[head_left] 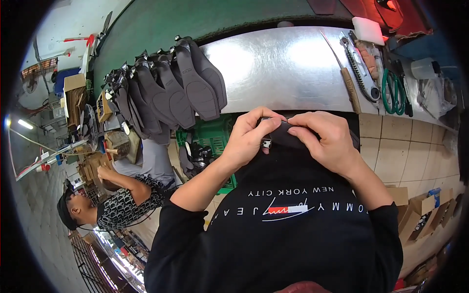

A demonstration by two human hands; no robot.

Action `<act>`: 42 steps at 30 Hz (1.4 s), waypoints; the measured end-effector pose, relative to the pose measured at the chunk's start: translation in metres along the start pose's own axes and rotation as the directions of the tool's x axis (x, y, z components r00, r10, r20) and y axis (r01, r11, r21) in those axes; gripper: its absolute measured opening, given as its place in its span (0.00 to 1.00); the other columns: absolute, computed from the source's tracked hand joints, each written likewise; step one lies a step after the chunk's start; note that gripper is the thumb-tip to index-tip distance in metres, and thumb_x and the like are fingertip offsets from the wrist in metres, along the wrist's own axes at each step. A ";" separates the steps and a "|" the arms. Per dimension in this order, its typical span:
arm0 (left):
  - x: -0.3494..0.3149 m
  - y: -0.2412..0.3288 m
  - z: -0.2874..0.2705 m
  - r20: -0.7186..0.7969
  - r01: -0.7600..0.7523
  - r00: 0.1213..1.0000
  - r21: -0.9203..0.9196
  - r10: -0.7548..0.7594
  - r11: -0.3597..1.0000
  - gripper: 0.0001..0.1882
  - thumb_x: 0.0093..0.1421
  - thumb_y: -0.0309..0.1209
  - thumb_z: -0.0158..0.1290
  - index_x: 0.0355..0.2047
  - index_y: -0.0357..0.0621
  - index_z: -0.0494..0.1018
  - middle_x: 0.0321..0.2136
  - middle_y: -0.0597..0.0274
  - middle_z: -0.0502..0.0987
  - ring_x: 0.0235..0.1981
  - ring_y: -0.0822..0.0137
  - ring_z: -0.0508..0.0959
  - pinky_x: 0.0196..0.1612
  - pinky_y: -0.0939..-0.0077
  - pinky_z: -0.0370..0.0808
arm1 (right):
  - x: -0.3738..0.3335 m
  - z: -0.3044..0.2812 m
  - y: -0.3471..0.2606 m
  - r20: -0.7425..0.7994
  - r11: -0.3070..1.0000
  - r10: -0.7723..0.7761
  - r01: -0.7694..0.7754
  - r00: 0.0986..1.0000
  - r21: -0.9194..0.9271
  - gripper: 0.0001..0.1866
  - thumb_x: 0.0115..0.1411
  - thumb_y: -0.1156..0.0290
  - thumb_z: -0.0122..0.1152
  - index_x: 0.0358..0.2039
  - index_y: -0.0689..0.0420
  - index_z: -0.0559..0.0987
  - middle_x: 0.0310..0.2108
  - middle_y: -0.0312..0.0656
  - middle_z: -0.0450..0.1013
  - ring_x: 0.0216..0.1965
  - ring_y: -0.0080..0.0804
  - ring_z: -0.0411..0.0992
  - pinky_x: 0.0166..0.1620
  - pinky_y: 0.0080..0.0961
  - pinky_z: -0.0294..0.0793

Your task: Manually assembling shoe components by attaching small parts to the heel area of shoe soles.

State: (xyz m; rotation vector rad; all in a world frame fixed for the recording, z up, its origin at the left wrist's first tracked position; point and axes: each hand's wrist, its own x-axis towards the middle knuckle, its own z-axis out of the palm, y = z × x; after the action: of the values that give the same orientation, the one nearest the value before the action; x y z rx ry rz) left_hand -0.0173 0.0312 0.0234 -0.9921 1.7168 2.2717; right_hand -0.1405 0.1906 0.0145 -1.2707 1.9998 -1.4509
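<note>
Close against my black shirt, both hands pinch the edge of a dark sandal. My left hand grips it from the left with thumb and fingers together. From the other side, my right hand presses thumb and fingertips onto the same edge. A small shiny metal piece shows below my left fingers. Most of the sandal is hidden by my hands and blends into the shirt. To the left, a row of dark grey sandals with black straps lies overlapping on the metal bench.
At the bench's right lie a wooden-handled awl, a cutter, green-handled scissors and a white block. Below left stands a green crate with black sandals. A co-worker sits at left; cardboard boxes stand at right.
</note>
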 end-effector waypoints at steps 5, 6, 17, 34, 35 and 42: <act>-0.008 0.014 0.000 0.036 -0.060 0.998 0.079 0.057 0.995 0.08 0.63 0.30 0.51 0.37 0.39 0.74 0.26 0.70 0.75 0.24 0.83 0.71 0.24 0.86 0.67 | 0.011 -0.007 -0.002 0.133 0.910 0.270 -0.297 0.954 0.289 0.05 0.53 0.74 0.64 0.29 0.60 0.77 0.21 0.41 0.73 0.23 0.34 0.74 0.28 0.27 0.70; -0.011 0.016 0.001 0.033 -0.148 0.989 0.113 0.145 0.982 0.07 0.62 0.29 0.52 0.36 0.38 0.74 0.26 0.70 0.75 0.24 0.83 0.70 0.26 0.86 0.67 | 0.020 -0.013 -0.002 0.307 0.847 0.316 -0.413 0.897 0.335 0.04 0.54 0.76 0.61 0.30 0.62 0.76 0.24 0.39 0.74 0.27 0.28 0.73 0.32 0.22 0.69; 0.013 0.000 -0.060 -0.419 -0.309 0.905 -0.521 0.077 0.795 0.13 0.63 0.33 0.52 0.46 0.41 0.73 0.40 0.60 0.78 0.40 0.66 0.79 0.35 0.75 0.79 | 0.053 -0.058 0.057 -0.352 0.795 -0.043 -0.182 0.935 -0.578 0.12 0.52 0.76 0.60 0.39 0.59 0.79 0.34 0.43 0.74 0.38 0.44 0.71 0.43 0.36 0.70; 0.030 -0.012 -0.015 0.070 0.125 0.980 -0.943 -0.184 0.308 0.12 0.56 0.39 0.61 0.38 0.54 0.73 0.33 0.69 0.78 0.34 0.72 0.77 0.19 0.84 0.63 | 0.010 0.038 0.004 0.359 0.723 0.337 -0.483 0.871 0.494 0.32 0.60 0.80 0.51 0.66 0.56 0.58 0.18 0.34 0.69 0.20 0.17 0.65 0.29 0.16 0.66; 0.030 -0.010 -0.010 0.053 0.110 0.982 -0.940 -0.182 0.324 0.11 0.56 0.40 0.60 0.37 0.54 0.73 0.32 0.70 0.78 0.33 0.74 0.77 0.17 0.85 0.60 | 0.007 0.044 0.011 0.290 0.749 0.316 -0.425 0.904 0.508 0.32 0.60 0.80 0.51 0.65 0.57 0.59 0.17 0.34 0.69 0.20 0.17 0.65 0.28 0.16 0.66; 0.028 -0.013 -0.005 0.143 0.196 0.971 -0.934 -0.190 0.300 0.10 0.58 0.42 0.58 0.34 0.55 0.72 0.27 0.72 0.76 0.23 0.77 0.71 0.12 0.84 0.53 | 0.004 0.041 0.021 0.134 0.826 0.264 -0.295 0.955 0.481 0.23 0.62 0.79 0.51 0.59 0.62 0.68 0.20 0.34 0.69 0.20 0.17 0.64 0.26 0.15 0.65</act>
State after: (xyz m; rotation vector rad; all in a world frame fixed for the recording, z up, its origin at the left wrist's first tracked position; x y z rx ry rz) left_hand -0.0307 0.0235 -0.0039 -1.1909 -0.0551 3.0099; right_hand -0.1226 0.1651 -0.0203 -0.7527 1.5403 -1.6098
